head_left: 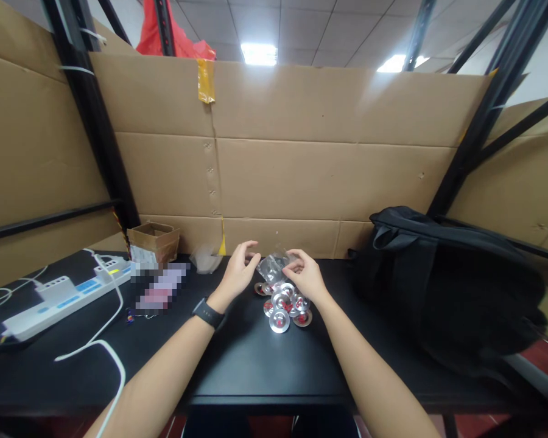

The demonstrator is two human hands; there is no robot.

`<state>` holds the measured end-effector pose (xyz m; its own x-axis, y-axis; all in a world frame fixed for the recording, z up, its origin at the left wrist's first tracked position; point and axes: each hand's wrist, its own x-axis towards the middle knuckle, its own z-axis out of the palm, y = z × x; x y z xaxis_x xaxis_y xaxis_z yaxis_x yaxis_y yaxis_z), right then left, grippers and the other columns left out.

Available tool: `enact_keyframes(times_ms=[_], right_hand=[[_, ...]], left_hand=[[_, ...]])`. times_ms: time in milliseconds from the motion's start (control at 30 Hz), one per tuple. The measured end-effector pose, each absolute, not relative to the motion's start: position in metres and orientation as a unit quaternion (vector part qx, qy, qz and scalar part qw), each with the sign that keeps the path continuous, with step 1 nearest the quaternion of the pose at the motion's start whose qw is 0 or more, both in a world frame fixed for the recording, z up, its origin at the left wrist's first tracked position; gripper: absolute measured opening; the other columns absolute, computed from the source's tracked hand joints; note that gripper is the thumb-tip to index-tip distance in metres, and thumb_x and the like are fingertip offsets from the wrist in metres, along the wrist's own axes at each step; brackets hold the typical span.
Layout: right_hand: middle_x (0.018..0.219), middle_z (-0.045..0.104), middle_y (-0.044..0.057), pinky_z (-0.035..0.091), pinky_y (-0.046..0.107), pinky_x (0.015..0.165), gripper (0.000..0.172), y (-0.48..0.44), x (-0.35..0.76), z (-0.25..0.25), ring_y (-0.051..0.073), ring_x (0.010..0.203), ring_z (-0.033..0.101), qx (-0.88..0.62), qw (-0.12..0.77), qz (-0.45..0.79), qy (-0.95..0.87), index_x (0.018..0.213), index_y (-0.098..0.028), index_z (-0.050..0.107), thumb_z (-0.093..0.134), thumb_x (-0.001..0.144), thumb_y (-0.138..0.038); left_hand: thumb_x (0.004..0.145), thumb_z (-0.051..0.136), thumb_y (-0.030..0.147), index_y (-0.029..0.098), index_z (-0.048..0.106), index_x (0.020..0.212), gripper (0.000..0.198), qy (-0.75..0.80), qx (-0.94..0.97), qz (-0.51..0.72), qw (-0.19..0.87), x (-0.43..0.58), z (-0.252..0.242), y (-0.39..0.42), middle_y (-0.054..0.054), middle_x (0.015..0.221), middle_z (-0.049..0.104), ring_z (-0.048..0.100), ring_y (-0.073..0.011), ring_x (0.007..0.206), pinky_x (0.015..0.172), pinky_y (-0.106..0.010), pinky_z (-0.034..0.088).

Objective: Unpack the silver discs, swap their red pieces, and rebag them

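Both my hands meet over the middle of the black table (pixel 251 365). My right hand (pixel 307 277) pinches a small clear plastic bag (pixel 273 266) by its upper edge. My left hand (pixel 238 272), with a black watch on its wrist, has its fingers curled and apart at the bag's left side; whether they touch it I cannot tell. Under the bag lies a heap of several round silver metal discs with red centres (pixel 284 306).
A large black bag (pixel 442 286) fills the table's right side. At the left are a white power strip (pixel 59 298) with a white cable (pixel 105 347), a small cardboard box (pixel 154 240) and a crumpled clear bag (pixel 206 260). Cardboard walls close in the desk.
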<state>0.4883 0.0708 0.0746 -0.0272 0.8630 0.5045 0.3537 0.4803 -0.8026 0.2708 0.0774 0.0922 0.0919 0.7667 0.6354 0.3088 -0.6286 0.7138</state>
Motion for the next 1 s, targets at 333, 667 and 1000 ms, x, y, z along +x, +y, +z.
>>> enact_keyframes(times_ms=[333,667,1000], right_hand=[[0.073,0.068,-0.001,0.052,0.03,0.07,0.046,0.078,0.49,0.066,0.018,0.066,0.067,-0.488,0.558,0.214,-0.636,0.115,-0.023,0.055,0.068,0.071,-0.023],[0.084,0.071,0.0,0.046,0.026,0.061,0.058,0.057,0.491,0.09,0.012,0.056,0.054,-0.422,0.495,0.199,-0.733,0.136,-0.026,0.048,0.062,0.08,-0.021],[0.09,0.072,0.003,0.047,0.029,0.067,0.057,0.058,0.491,0.095,0.018,0.074,0.063,-0.427,0.486,0.161,-0.746,0.135,-0.025,0.05,0.062,0.079,-0.022]], left_hand=[[0.087,0.06,0.025,0.024,0.068,0.114,0.028,0.26,0.899,0.349,-0.039,0.298,0.098,0.042,-0.01,0.119,0.067,0.058,-0.0277,0.11,0.097,-0.042,0.038],[0.092,0.053,0.02,0.024,0.06,0.129,0.038,0.304,0.814,0.493,-0.046,0.29,0.107,0.041,-0.01,0.136,0.059,0.051,-0.0282,0.127,0.108,-0.046,0.037],[0.085,0.06,0.019,0.024,0.056,0.125,0.041,0.345,0.754,0.513,0.223,0.289,0.09,0.058,-0.002,0.089,0.071,0.068,-0.0146,0.072,0.068,-0.026,0.053]])
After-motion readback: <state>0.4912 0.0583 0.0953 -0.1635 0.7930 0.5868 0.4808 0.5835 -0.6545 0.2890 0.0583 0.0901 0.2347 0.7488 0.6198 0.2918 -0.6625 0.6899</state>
